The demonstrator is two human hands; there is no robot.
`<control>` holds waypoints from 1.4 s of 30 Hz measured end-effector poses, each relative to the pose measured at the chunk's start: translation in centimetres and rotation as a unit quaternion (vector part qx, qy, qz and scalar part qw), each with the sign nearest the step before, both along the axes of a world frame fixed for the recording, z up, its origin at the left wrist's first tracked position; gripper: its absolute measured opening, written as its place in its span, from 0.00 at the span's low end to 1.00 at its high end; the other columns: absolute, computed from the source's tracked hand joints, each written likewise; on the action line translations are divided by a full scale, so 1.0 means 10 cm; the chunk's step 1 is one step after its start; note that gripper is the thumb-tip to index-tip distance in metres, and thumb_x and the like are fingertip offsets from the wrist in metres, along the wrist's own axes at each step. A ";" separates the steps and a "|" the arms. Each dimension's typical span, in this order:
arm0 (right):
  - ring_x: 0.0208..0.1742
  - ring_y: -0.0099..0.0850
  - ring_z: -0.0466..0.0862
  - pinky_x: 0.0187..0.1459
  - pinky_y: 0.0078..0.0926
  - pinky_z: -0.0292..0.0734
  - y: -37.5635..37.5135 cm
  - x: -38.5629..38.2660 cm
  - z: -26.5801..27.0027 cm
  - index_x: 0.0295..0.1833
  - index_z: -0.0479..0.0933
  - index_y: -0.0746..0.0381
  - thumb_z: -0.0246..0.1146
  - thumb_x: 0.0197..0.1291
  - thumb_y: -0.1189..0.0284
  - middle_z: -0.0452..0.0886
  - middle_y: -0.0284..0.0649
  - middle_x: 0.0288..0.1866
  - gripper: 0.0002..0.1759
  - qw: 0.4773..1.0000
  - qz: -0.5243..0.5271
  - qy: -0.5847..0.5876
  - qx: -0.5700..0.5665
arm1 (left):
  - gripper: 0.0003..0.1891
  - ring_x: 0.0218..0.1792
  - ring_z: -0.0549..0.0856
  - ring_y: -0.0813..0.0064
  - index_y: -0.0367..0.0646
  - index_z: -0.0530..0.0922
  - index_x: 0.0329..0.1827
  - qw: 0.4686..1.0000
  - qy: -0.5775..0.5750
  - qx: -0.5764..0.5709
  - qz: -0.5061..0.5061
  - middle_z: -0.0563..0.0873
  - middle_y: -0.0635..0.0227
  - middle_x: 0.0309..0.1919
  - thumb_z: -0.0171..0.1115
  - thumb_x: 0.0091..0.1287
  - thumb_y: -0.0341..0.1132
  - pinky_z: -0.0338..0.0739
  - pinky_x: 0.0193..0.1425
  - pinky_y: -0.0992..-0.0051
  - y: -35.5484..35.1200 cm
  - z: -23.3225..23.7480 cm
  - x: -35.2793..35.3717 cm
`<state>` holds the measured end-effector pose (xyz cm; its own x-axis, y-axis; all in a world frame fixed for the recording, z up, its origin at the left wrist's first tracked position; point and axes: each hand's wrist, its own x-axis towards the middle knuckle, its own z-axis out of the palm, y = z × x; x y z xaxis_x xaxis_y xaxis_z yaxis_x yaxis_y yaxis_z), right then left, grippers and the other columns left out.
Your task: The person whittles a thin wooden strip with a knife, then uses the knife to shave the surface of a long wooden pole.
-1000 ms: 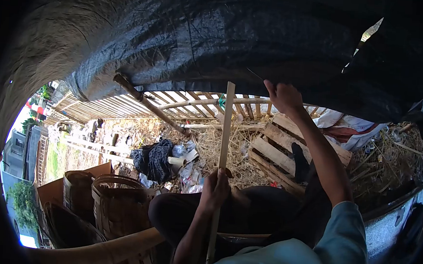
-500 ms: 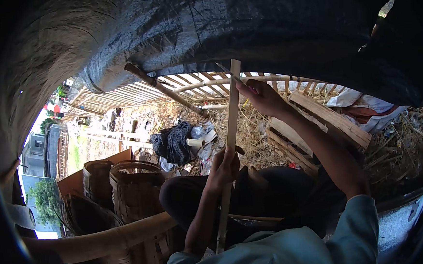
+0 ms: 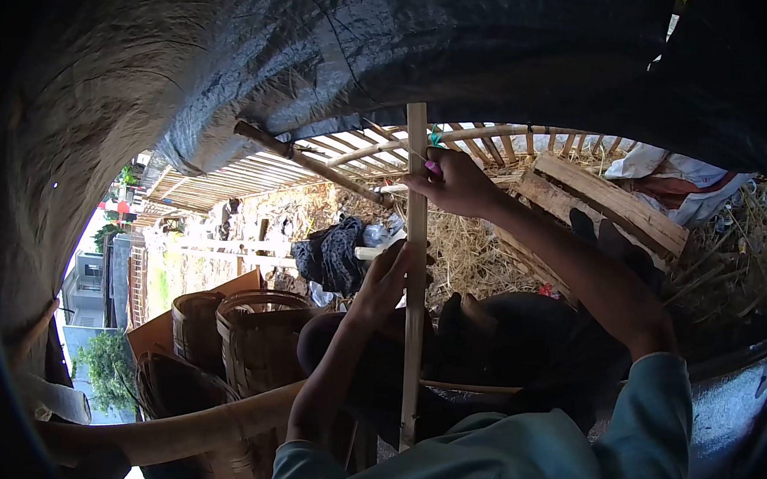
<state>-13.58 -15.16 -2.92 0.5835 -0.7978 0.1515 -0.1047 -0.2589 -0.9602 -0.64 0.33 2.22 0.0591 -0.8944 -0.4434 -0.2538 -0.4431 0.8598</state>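
Observation:
A long, pale bamboo strip (image 3: 418,215) stands nearly upright in front of my body, its lower end near my shirt. My left hand (image 3: 387,279) grips the strip around its middle, thumb along its face. Higher up, my right hand (image 3: 454,184) is closed around a knife with a pink handle (image 3: 433,168). The thin blade points up and left and crosses the strip near its top. Most of the handle is hidden in my fingers.
Woven bamboo baskets (image 3: 259,337) stand at lower left beside a thick bamboo pole (image 3: 214,422). Beyond are a dark patterned cloth (image 3: 330,254), wooden planks (image 3: 605,205), straw and a slatted bamboo fence (image 3: 220,177). A dark tarp (image 3: 395,47) hangs overhead.
My right hand with the knife has come slightly down the strip. My left hand has shifted a little up and left, and the strip's top has moved slightly left. The view has shifted a little.

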 end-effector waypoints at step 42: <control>0.14 0.14 0.53 0.18 0.19 0.50 0.22 -0.15 0.32 0.27 0.66 0.56 0.54 0.68 0.57 0.56 0.23 0.14 0.19 0.927 0.117 -0.160 0.319 | 0.09 0.22 0.72 0.90 0.36 0.78 0.45 0.986 -0.054 -0.103 0.119 0.76 0.74 0.20 0.57 0.68 0.32 0.65 0.24 0.82 0.09 0.09 0.06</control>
